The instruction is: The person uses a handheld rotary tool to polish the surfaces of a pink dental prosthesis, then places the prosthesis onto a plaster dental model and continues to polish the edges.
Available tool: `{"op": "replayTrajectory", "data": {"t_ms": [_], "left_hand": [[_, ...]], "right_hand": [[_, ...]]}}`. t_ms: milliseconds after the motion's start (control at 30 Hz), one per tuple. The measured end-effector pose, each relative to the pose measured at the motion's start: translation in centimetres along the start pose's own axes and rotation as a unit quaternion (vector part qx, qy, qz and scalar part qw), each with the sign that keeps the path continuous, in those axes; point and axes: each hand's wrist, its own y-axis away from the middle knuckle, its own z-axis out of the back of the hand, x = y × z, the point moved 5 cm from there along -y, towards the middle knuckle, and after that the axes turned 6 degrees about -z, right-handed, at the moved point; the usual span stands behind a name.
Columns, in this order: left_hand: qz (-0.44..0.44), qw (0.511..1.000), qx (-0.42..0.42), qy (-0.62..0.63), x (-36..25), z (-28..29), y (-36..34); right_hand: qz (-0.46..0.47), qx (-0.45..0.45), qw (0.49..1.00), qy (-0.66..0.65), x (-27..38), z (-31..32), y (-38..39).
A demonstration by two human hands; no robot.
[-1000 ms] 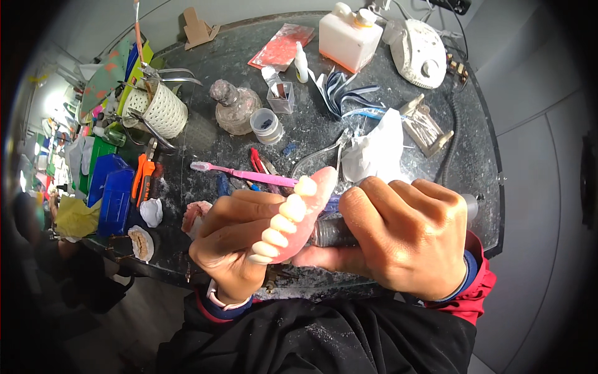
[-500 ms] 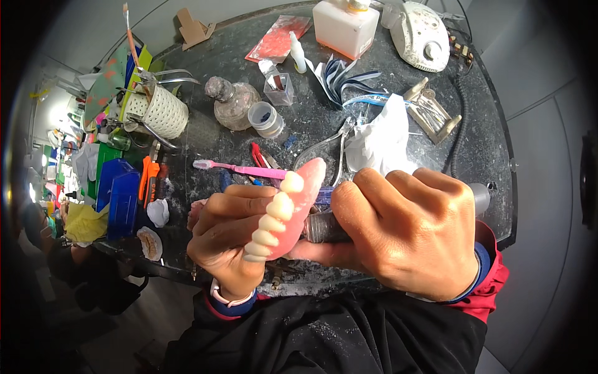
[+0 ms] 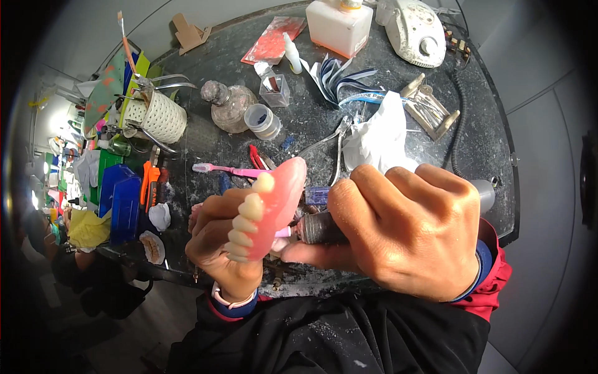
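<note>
In front of me, my left hand (image 3: 218,237) grips a denture (image 3: 278,202) with a pink base and a row of cream teeth facing left. Its fingers are curled behind the piece and partly hidden by it. My right hand (image 3: 408,234) is wrapped round a dark rotary handpiece (image 3: 317,229), pointing left. A small pinkish bit (image 3: 284,232) at the handpiece's tip reaches the denture's right side; whether it touches is hard to tell. The right thumb stretches under the tip toward the denture.
Beyond my hands on the dusty black bench lie a pink toothbrush (image 3: 230,170), crumpled white tissue (image 3: 377,137) and a wire tool (image 3: 339,134). Behind stand a glass bottle (image 3: 232,111), a white tool basket (image 3: 167,119), a jug (image 3: 339,28) and a white control unit (image 3: 414,37).
The denture has shifted left and turned, so more of its pink base shows. The bit at the handpiece's tip is now visible. My right hand has barely moved.
</note>
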Motion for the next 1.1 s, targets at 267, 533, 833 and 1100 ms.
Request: {"op": "replayTrajectory", "data": {"t_ms": [267,533,833,1100], "left_hand": [[-0.034,0.991,0.122,0.045,0.4,1.0,1.3],[0.071,0.995,0.06,-0.033,0.5,1.0,1.3],[0.029,0.998,-0.041,-0.033,-0.2,-0.5,-0.3],[0.074,0.978,0.039,-0.193,-0.5,1.0,0.5]], "right_hand": [[-0.018,-0.027,0.999,0.003,0.1,0.1,0.0],[-0.006,0.008,0.999,0.046,0.1,-0.6,0.3],[-0.011,-0.003,0.999,0.041,0.1,-0.7,0.4],[-0.019,0.003,0.999,0.041,-0.1,-0.1,0.3]]}}
